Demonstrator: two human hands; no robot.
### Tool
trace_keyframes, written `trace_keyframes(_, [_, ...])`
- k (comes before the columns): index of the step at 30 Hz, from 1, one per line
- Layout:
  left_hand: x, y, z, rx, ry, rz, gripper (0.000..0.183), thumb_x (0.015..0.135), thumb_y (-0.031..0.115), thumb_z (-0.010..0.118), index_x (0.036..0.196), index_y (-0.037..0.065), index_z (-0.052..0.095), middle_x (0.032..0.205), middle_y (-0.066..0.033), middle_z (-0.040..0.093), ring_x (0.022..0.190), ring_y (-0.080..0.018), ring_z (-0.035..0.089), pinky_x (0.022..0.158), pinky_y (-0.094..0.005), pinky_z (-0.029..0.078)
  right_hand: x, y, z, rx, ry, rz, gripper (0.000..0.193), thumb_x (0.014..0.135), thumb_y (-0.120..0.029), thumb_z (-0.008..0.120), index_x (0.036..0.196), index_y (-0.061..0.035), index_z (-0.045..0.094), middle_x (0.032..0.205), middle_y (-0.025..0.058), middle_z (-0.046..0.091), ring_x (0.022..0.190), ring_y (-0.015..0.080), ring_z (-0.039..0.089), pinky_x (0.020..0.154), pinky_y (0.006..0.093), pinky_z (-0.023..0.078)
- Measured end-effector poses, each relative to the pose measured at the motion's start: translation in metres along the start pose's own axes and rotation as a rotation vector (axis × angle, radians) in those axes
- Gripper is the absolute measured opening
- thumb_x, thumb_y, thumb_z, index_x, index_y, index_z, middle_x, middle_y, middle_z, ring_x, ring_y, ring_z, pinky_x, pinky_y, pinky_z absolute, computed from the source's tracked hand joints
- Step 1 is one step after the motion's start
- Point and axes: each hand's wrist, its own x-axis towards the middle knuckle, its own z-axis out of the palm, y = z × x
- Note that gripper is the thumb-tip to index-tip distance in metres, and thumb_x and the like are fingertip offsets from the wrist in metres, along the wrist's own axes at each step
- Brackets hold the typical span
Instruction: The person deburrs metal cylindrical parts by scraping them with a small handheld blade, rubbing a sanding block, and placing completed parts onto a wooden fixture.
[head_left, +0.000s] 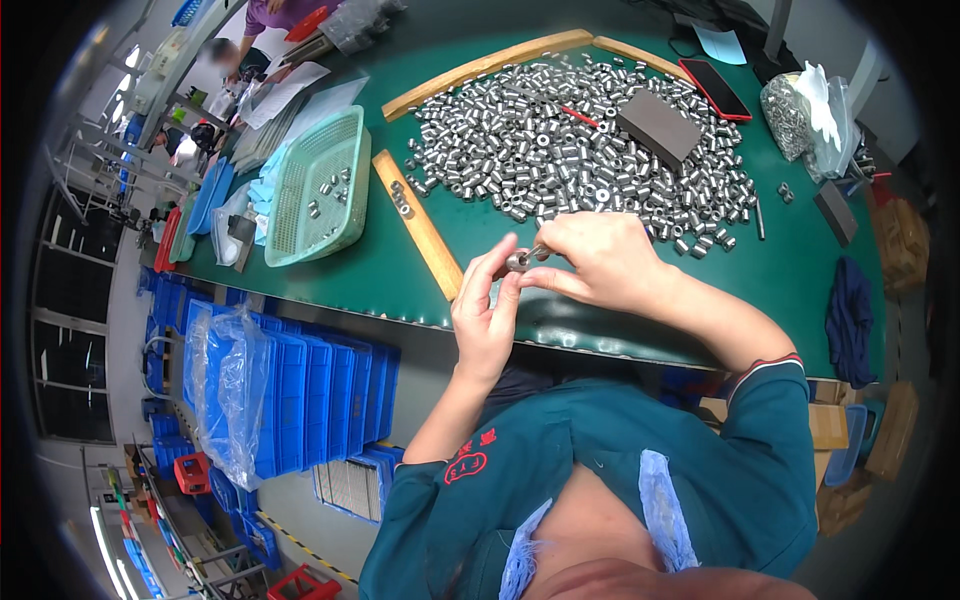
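Over the near edge of the green worktop [795,260], a person's left hand [486,315] pinches a small metal sleeve [517,262] between thumb and fingers as the right hand [607,258] pinches a slim metal piece [538,252] beside it. Loose metal cylinders [540,165] spread toward the far edge, beneath a brown block [658,128]; a pale green basket [288,218] sits along the left edge.

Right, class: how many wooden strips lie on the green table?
3: a long strip behind the metal pieces at left, a shorter strip behind them at right, and a third strip nearer, by the left hand. Any under the metal pieces would be hidden.
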Motion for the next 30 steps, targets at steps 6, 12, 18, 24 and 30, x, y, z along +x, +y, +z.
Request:
trace_keyframes(6, [0.001,0.000,-0.007,0.036,-0.076,-0.015,0.028,0.092,0.004,0.052,0.119,-0.003,0.054,0.111,-0.0070,0.056,0.099,-0.0116,0.056,0.087,-0.0246,0.045,0.002,0.001,-0.002,-0.145,0.043,-0.087,0.038,0.078,-0.048,0.063,0.073,-0.0113,0.055,0.062,0.0031,0.049,0.058,0.0197,0.057,0.050,0.0320,0.045])
trace_keyframes(12, [0.001,0.007,-0.009,0.091,-0.129,0.015,0.026,0.091,0.004,0.053,0.117,-0.003,0.055,0.110,-0.0094,0.057,0.099,-0.0141,0.056,0.085,-0.0254,0.046,0.003,0.001,-0.003,-0.187,0.077,-0.144,0.038,0.077,-0.049,0.062,0.071,-0.0121,0.055,0.062,0.0026,0.047,0.057,0.0189,0.054,0.051,0.0316,0.043])
trace_keyframes(18, [0.000,0.013,-0.004,0.334,-0.035,0.205,0.024,0.089,0.004,0.055,0.111,-0.002,0.059,0.105,-0.0134,0.062,0.095,-0.0209,0.060,0.083,-0.0301,0.048,0.002,-0.001,-0.001,-0.180,0.063,-0.135,0.036,0.079,-0.046,0.062,0.069,-0.0126,0.053,0.057,0.0014,0.046,0.052,0.0178,0.055,0.045,0.0308,0.043])
trace_keyframes(24, [-0.001,0.004,-0.001,0.436,0.059,0.352,0.023,0.087,0.001,0.056,0.110,-0.001,0.060,0.104,-0.0138,0.063,0.093,-0.0229,0.062,0.081,-0.0317,0.049,-0.002,-0.003,0.005,0.009,-0.048,-0.011,0.036,0.084,-0.043,0.059,0.069,-0.0100,0.053,0.058,0.0051,0.054,0.053,0.0215,0.060,0.043,0.0336,0.044])
trace_keyframes(30, [-0.001,-0.001,0.000,0.442,0.069,0.352,0.025,0.088,0.002,0.056,0.113,-0.001,0.058,0.104,-0.0127,0.062,0.093,-0.0207,0.061,0.082,-0.0305,0.049,-0.001,-0.006,0.003,0.027,-0.092,0.051,0.036,0.084,-0.042,0.059,0.071,-0.0098,0.054,0.059,0.0057,0.055,0.055,0.0225,0.060,0.045,0.0347,0.045])
